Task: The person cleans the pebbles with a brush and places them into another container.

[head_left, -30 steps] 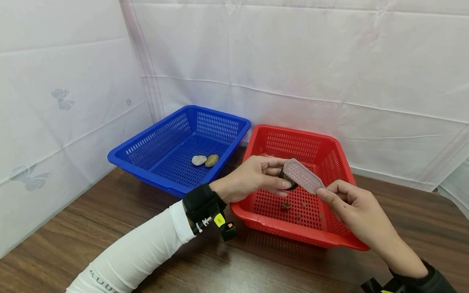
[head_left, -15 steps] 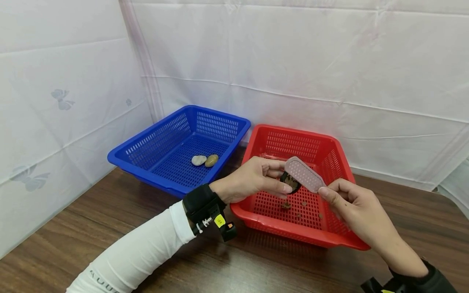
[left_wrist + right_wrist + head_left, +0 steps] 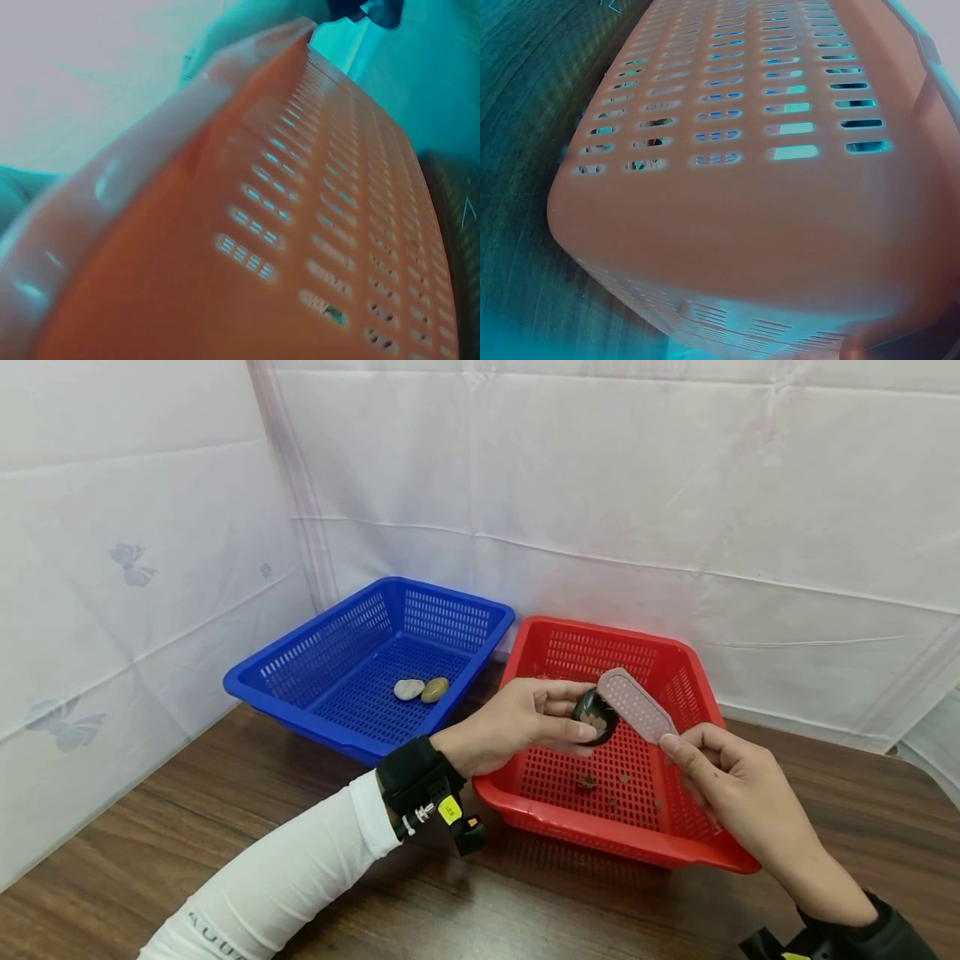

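My left hand (image 3: 517, 718) holds a dark, rounded stone (image 3: 597, 717) over the red basket, thumb at its near side and fingers behind. A brown, mud-like patch marks the stone's face. My right hand (image 3: 742, 785) pinches the near end of a flat pink brush (image 3: 637, 704) with pale dots across its back, between thumb and fingers. The brush's far end overlaps the stone's upper right edge in the head view. Its underside is hidden. Both wrist views look at the basket's slotted wall and show neither the stone nor the brush.
The red basket (image 3: 615, 852) stands on the wooden table (image 3: 360, 893), with several brown crumbs (image 3: 586, 782) on its floor. To its left is a blue basket (image 3: 300, 722) holding a white stone (image 3: 408, 689) and a tan stone (image 3: 435, 690). White cloth (image 3: 600, 485) hangs behind.
The brush has shifted up and slightly right, off the stone's face. More of the stone now shows, including its brown patch. Both hands keep their holds.
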Action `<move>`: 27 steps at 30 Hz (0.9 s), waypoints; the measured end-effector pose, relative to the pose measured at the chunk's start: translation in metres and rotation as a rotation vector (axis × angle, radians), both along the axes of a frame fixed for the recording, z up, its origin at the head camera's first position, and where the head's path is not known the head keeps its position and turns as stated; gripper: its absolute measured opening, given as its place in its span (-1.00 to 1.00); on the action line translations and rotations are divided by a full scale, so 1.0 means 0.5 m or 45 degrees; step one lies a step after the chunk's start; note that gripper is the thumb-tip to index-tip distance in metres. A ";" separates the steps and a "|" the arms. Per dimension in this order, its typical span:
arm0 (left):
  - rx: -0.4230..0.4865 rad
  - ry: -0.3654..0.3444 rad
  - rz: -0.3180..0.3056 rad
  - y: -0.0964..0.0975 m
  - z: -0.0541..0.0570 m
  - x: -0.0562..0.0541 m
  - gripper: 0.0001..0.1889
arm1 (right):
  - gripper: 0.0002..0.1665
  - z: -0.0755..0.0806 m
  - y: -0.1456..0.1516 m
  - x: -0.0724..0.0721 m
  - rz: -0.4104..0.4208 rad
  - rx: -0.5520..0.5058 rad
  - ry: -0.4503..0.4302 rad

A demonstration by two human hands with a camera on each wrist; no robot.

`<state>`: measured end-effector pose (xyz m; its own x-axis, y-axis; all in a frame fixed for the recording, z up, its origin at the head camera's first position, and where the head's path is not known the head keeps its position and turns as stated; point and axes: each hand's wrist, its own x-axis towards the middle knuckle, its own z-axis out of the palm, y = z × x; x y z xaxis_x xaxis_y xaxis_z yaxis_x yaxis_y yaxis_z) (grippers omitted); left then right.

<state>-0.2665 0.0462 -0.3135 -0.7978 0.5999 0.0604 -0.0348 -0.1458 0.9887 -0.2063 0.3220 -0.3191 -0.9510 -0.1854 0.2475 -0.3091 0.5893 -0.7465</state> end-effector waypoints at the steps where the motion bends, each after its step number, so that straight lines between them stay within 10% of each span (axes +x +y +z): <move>1: 0.022 -0.018 0.017 0.000 0.000 -0.001 -0.35 | -0.67 0.000 0.000 0.000 0.001 0.004 -0.003; 10: 0.197 -0.134 0.060 0.000 0.004 -0.006 -0.55 | -0.76 -0.005 0.001 0.001 0.044 0.003 0.035; 27: 0.112 -0.110 0.040 -0.002 0.003 -0.007 -0.53 | -0.84 -0.009 -0.013 0.005 0.127 0.133 0.168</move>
